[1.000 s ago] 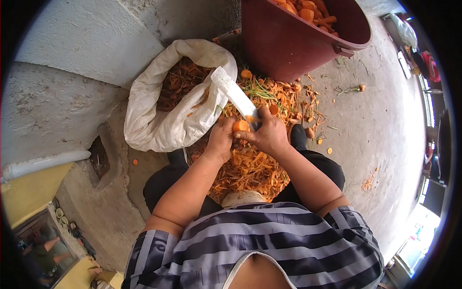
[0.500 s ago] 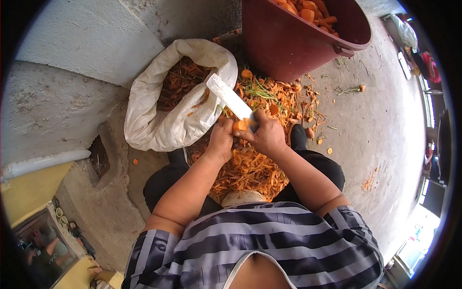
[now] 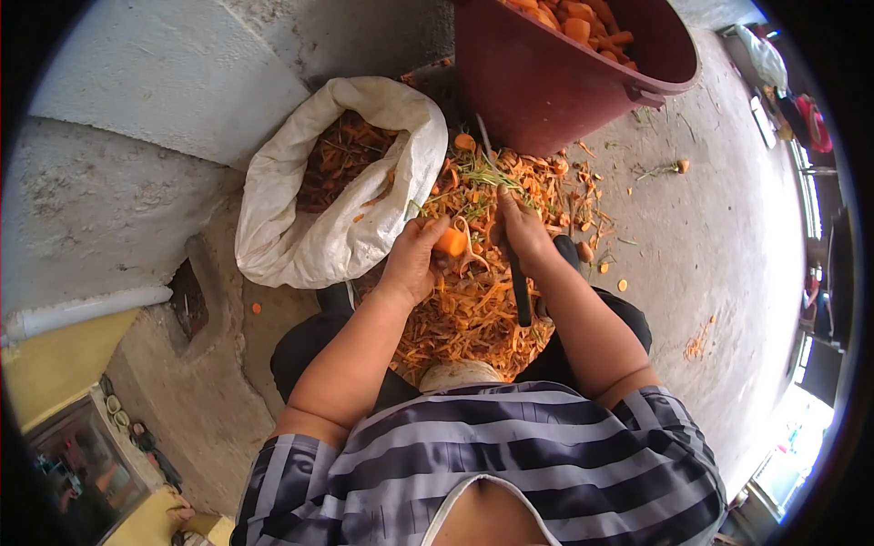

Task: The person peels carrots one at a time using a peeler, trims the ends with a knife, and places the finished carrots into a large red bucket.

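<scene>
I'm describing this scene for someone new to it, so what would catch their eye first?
Probably the big dark-red bucket of orange carrots at the top, with an open white sack of scraps to its left. Below, the left hand holds a carrot piece, the right hand a black-handled knife. Bright orange peelings lie heaped between the legs.

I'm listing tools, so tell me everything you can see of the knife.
The knife has a long, dark handle and a thin, pale blade that looks metal. The right hand grips it and hides where the two meet; the handle's end sticks out toward the bottom of the view. The blade points toward the top and shows almost edge-on, its full face not visible. It is held over the carrot peelings, apart from the carrot piece in the left hand.
</scene>
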`<state>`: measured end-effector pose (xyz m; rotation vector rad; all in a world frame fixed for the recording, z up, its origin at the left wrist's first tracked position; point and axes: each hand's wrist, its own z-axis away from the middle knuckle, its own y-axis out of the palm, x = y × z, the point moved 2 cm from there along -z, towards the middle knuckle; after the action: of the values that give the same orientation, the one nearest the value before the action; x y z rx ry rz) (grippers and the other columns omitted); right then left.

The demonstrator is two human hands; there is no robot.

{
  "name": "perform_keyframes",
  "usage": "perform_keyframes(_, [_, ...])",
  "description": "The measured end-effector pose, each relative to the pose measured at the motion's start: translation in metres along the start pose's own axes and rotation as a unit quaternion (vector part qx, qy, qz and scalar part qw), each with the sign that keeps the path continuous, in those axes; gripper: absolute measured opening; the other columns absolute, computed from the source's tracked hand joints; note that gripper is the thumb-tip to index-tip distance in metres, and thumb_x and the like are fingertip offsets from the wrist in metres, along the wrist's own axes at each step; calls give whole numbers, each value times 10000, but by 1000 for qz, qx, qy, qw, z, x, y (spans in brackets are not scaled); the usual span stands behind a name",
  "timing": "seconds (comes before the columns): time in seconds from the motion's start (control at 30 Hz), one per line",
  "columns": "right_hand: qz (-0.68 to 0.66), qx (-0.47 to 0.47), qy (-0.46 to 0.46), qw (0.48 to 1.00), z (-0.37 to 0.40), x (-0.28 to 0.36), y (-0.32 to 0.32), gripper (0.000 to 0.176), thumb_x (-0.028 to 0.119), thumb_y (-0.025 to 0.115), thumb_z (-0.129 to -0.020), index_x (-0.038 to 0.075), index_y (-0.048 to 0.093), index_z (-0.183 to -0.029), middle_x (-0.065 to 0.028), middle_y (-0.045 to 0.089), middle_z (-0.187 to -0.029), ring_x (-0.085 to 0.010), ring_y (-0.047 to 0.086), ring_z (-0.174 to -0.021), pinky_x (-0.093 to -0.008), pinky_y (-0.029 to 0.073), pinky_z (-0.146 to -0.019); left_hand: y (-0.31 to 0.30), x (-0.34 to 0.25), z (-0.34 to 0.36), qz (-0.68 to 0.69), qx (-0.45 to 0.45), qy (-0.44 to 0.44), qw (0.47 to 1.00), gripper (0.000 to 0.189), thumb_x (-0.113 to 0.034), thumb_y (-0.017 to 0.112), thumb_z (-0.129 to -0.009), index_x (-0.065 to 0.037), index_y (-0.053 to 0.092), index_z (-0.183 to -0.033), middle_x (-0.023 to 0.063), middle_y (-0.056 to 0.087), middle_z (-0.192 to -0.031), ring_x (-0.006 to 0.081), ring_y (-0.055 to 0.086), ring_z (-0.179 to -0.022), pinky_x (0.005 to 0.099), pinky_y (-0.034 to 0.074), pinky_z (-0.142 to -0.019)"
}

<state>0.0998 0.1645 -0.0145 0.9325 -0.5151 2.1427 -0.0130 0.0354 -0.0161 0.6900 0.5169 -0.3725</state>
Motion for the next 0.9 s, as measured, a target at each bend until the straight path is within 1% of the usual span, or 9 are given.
perform_keyframes(0.07, [17,12,17,1000,-3,1,-10,551,538,448,-839,-7,494,-776,-73,494,-533,-158,469,-433,-290,397,-422,0,0,0,-15,2,28,1000,270,-120,634,-777,-55,492,-997,21,530,-877,119,536,-734,228,451,-586])
perform_keyframes(0.2, [216,-21,-145,965,1,1,-5,654,566,587,-723,-64,517,-887,-150,585,-669,-253,585,-619,-344,470,-581,2,-6,2,-133,73,112,982,315,-25,707,-683,0,549,-954,54,540,-855,147,558,-801,268,470,-692])
perform_keyframes(0.3, [326,-23,-212,921,20,12,3,768,587,689,-592,-79,515,-931,-193,609,-738,-305,615,-728,-368,482,-661,2,-5,-2,-303,50,267,913,312,-31,716,-668,21,582,-945,66,543,-879,157,553,-828,261,458,-742])
perform_keyframes(0.4, [364,-18,-212,907,26,17,8,828,588,741,-494,-71,510,-940,-206,607,-739,-329,613,-730,-381,484,-662,5,-5,3,-373,22,321,870,344,-42,721,-653,23,577,-959,84,544,-893,174,559,-825,263,456,-729])
perform_keyframes(0.5, [370,-30,-215,903,27,19,8,834,584,746,-491,-71,504,-947,-205,607,-736,-330,614,-724,-385,484,-658,5,-7,4,-417,17,317,852,362,-51,729,-633,15,577,-954,97,552,-886,180,564,-822,277,455,-723])
perform_keyframes(0.6, [375,-34,-229,898,29,19,7,792,605,707,-538,-57,519,-928,-203,606,-734,-329,614,-731,-384,482,-650,2,-4,0,-362,27,257,896,376,-59,737,-615,4,579,-950,105,565,-883,187,572,-807,286,452,-720])
perform_keyframes(0.73, [311,-17,-180,933,16,6,6,546,522,499,-793,-11,554,-898,-215,593,-731,-355,594,-725,-419,459,-646,4,-11,5,-423,36,270,864,342,-96,719,-661,17,566,-946,104,579,-874,180,576,-787,279,451,-705])
perform_keyframes(0.83, [293,-63,-146,943,10,5,1,457,439,465,-836,-5,557,-898,-226,586,-731,-364,585,-710,-440,448,-645,0,-8,2,-406,22,227,885,300,-129,679,-727,27,555,-950,81,586,-855,158,571,-771,272,450,-696])
perform_keyframes(0.9, [366,-62,-115,921,7,4,-4,533,488,569,-741,3,537,-961,-216,603,-759,-336,602,-744,-412,469,-672,-4,-8,2,-360,13,187,914,274,-149,647,-771,31,550,-953,62,589,-836,136,562,-759,268,449,-689])
